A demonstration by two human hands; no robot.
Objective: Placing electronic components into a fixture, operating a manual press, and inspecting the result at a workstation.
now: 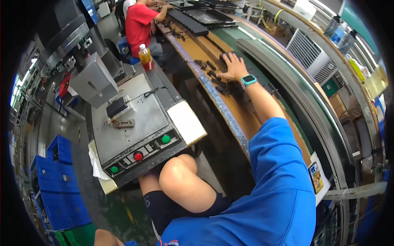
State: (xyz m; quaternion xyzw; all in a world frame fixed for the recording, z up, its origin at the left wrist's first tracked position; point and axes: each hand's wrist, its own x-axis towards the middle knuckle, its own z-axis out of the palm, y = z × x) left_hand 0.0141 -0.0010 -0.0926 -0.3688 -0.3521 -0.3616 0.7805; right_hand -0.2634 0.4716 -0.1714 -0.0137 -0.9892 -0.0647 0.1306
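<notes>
My right hand [232, 67], with a turquoise-cased watch [248, 79] on its wrist, reaches out over the brown bench strip. Its fingers are spread over a small dark part [223, 61], and no firm grip shows. Several black corded parts [219, 84] lie loosely beside the thumb. My left hand is out of view; only a bit of bare left arm [107, 238] shows at the lower edge. To the left, a black block-shaped part [117, 107] sits in a metal fixture [128, 111] on the press table, below a grey metal press head [94, 84]. A thin black cord [154, 91] trails to the right.
The press's front panel has two green buttons [165, 139] and a red button [138, 156]. A drink bottle [145, 57] stands at its far corner. A red-shirted person [139, 24] works farther up the bench. Blue bins [57, 180] stack at left; a conveyor [287, 69] runs along the right.
</notes>
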